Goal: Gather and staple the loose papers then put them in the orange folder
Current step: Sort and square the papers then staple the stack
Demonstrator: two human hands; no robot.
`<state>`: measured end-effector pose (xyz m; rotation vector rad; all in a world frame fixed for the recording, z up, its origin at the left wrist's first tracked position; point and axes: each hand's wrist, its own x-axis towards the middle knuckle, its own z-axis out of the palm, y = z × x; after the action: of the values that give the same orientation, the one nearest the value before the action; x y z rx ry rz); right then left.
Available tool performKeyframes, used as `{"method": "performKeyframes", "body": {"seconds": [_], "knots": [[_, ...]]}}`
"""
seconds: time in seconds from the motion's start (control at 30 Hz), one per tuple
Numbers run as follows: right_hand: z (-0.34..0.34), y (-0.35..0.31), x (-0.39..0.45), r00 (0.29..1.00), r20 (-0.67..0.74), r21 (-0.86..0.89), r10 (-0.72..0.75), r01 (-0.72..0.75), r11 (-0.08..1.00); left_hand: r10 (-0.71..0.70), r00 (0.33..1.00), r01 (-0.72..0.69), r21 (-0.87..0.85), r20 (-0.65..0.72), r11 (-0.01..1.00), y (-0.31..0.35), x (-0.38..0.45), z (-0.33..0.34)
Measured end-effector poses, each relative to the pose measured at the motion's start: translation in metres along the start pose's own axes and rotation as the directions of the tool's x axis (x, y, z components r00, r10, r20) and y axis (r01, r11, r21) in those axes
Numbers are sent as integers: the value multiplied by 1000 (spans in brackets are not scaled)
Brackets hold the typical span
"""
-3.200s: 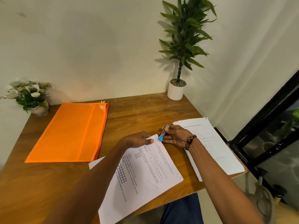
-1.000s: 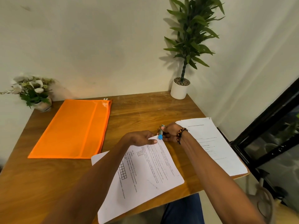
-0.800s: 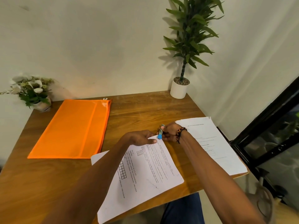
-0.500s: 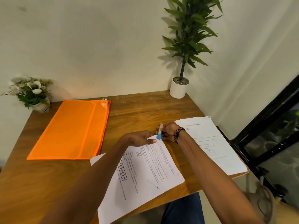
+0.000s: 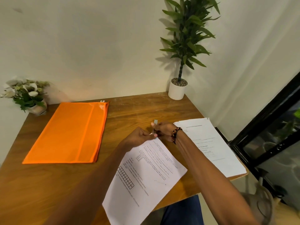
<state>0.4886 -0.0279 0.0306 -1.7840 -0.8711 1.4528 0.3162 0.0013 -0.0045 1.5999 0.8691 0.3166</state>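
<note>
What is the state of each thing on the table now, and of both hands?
orange folder: flat, closed, apart from papers.
stapler: gripped by right hand, at the corner of the papers.
printed papers: corner pinched by left hand.
second stack of papers: flat, untouched.
potted plant: upright.
flower pot: upright.

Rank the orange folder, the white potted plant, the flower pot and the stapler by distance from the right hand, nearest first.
1. Stapler, held in the right hand.
2. White potted plant, back right corner.
3. Orange folder, left.
4. Flower pot, far left corner.
</note>
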Motion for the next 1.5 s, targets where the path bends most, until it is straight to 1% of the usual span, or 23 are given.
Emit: {"method": "performKeyframes", "body": {"seconds": [0.1, 0.13, 0.17, 0.23, 0.33, 0.47, 0.6, 0.67, 0.73, 0.83, 0.9, 0.97, 1.03, 1.1, 1.17, 1.23, 1.27, 1.33, 1.37, 1.4, 1.43, 1.47, 1.5], "knots": [[-3, 8, 0, 968, 245, -69, 56, -41, 997, 17, 999, -19, -48, -29, 999, -1, -1, -3], [-5, 11, 2, 951, 302, -88, 69, -44, 995, 9, 999, -10, -47, -33, 999, 1, -2, -3], [-7, 13, 3, 941, 329, -89, 76, -49, 995, 4, 1000, -5, -43, -27, 999, 1, -3, -2], [-9, 17, 8, 944, 323, -97, 70, -40, 994, 1, 1000, -1, -36, -20, 999, 2, -5, 1], [-4, 16, 12, 959, 273, -116, 75, -44, 992, 16, 999, -18, -66, -37, 998, -1, -6, 1], [1, 14, 11, 961, 267, -71, 67, -50, 996, 7, 998, -12, -85, -60, 996, -1, -7, 0], [-1, 12, 1, 963, 261, -36, 66, -59, 998, -26, 998, 22, -60, -54, 998, 1, -4, 1], [0, 11, 0, 975, 208, 27, 83, -91, 996, -23, 999, 22, -56, -26, 998, 3, -4, 1], [0, 10, 0, 988, 132, 129, 75, -92, 987, -19, 1000, 19, -36, 18, 999, 6, -6, 0], [2, 9, 7, 1000, -10, 194, 25, -22, 981, -33, 999, 35, -34, 43, 999, 8, -9, -4], [1, 6, 10, 990, -141, 190, -2, 29, 981, -13, 998, 17, -63, 56, 998, 8, -10, -6], [-6, 2, 16, 968, -251, 173, -25, 70, 982, -7, 1000, 9, -102, 20, 995, 6, -12, -6], [-15, -1, 16, 956, -292, 187, -11, 69, 980, -7, 999, 0, -152, -49, 988, 5, -11, -6], [-28, 3, 19, 932, -363, 60, 0, 23, 998, -3, 997, -14, -212, -81, 977, 5, -9, -5], [-38, 14, 18, 917, -396, -82, -35, 2, 997, -11, 993, -21, -266, -116, 964, 3, -6, -5], [-42, 24, 10, 931, -353, -178, -95, 33, 983, -32, 984, -23, -307, -173, 951, 2, -3, -5], [-44, 28, 5, 943, -306, -252, -132, 54, 966, -38, 979, -29, -319, -202, 947, 1, 0, -4], [-49, 33, -6, 953, -218, -451, -210, 92, 888, -63, 963, -31, -338, -262, 941, -2, 4, -1], [-52, 36, -10, 938, -225, -576, -262, 89, 812, -86, 952, -25, -357, -293, 934, -4, 6, 0], [-56, 37, -14, 909, -263, -689, -323, 57, 722, -109, 941, -23, -383, -321, 923, -3, 7, 1], [-61, 38, -17, 869, -316, -756, -381, 12, 654, -123, 932, -31, -413, -341, 910, -3, 9, 2], [-65, 39, -21, 833, -359, -778, -422, -17, 628, -123, 927, -48, -438, -355, 898, -2, 11, 4], [-69, 39, -23, 812, -386, -778, -438, -31, 628, -118, 924, -65, -455, -363, 888, -2, 13, 6]]}}
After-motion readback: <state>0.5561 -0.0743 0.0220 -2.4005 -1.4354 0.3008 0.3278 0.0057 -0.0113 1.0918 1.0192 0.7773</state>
